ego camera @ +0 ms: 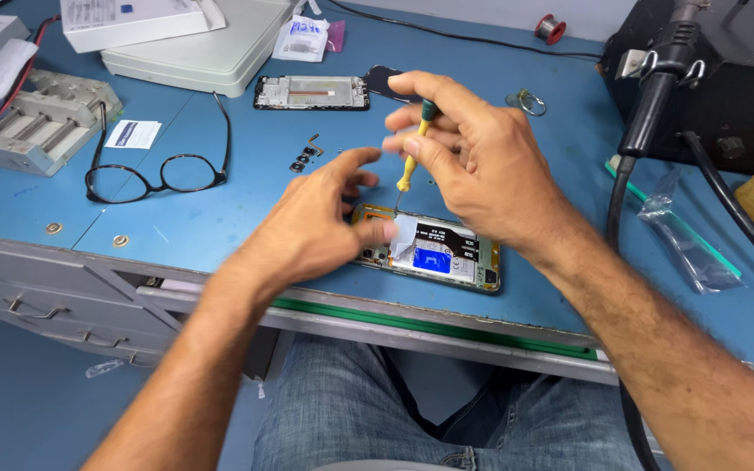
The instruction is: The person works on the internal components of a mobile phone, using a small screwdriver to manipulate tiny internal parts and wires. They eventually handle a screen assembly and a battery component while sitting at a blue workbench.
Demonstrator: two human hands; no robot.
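Two hands work mid-frame | right hand point(473, 161) pinches a small yellow screwdriver point(413, 150) upright, tip down on the open phone point(434, 253) | left hand point(320, 222) presses the phone's left end, fingers half curled, so it stays put on the blue table point(246, 166) | glasses point(163, 166) lie at left, out of the way.

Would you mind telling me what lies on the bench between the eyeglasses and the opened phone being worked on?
Only the left hand hovers there; the head view shows bare blue bench beneath.
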